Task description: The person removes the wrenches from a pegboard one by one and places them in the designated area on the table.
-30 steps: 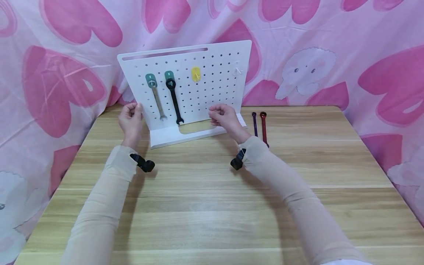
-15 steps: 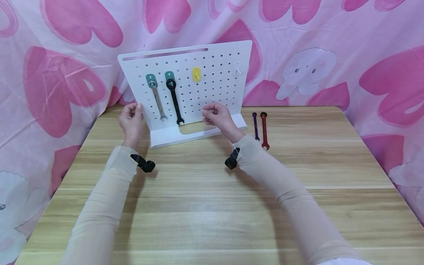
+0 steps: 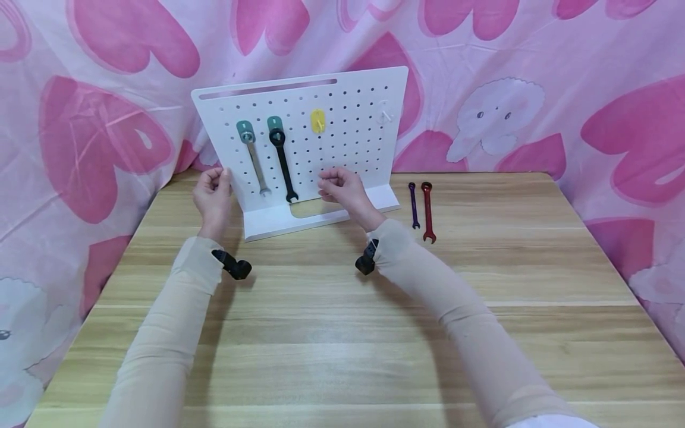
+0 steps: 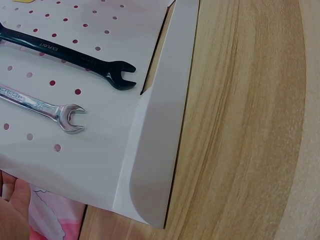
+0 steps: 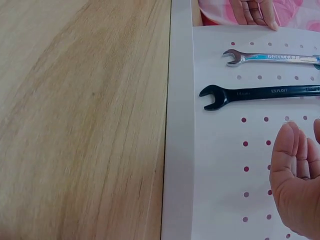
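A white pegboard stand [image 3: 342,89] leans upright toward the back of the table. My left hand [image 3: 212,199] holds its left edge, thumb and bent fingertips at the rim. A silver combination wrench [image 3: 255,163] and a black combination wrench [image 3: 283,166] hang by their ring ends from green hooks [image 3: 245,126], open ends down. My right hand [image 3: 345,193] hovers before the lower middle of the board, fingers loosely curved and holding nothing. In the right wrist view, those right fingers [image 5: 286,145] lie near the black wrench [image 5: 265,93], apart from it.
A yellow hook [image 3: 318,120] and a clear hook [image 3: 384,113] on the board carry nothing. Right of the stand, a small purple wrench [image 3: 414,206] and a larger red wrench [image 3: 429,214] lie on the wooden table [image 3: 299,333]. A pink patterned cloth [image 3: 497,53] hangs behind.
My right hand has moved left along the board's lower front, uncovering the lower ends of the purple and red wrenches. The left hand has stayed at the board's edge.
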`<state>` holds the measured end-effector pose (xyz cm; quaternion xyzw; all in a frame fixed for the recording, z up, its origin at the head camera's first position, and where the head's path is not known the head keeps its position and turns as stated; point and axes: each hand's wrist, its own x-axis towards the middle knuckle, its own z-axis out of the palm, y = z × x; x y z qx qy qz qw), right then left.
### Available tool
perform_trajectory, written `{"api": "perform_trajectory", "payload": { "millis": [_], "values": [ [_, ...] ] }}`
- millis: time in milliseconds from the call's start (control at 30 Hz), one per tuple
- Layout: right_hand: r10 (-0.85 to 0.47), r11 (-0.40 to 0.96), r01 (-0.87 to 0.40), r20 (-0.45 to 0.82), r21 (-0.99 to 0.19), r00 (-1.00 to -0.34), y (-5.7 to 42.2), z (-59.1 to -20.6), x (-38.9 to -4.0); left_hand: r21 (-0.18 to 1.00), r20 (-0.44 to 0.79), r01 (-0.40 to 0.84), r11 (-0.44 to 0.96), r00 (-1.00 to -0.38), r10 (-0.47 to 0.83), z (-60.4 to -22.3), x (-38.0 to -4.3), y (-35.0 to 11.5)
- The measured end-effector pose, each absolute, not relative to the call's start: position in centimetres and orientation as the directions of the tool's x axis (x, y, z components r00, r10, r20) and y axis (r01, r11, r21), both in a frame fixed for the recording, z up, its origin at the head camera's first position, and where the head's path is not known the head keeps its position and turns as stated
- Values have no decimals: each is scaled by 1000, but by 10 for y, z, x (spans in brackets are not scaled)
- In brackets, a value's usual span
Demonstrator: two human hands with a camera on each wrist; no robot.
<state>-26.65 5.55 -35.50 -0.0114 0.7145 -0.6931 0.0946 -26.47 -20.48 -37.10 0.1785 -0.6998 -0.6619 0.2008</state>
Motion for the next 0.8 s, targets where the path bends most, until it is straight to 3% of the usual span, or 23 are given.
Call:
{"api": "perform_trajectory", "payload": {
  "millis": [800],
  "values": [
    [-161,43,83,-89,-996,-983,41,-355,-266,998,53,29,56,-859,-509,-371,-265,-205]
  ]
}}
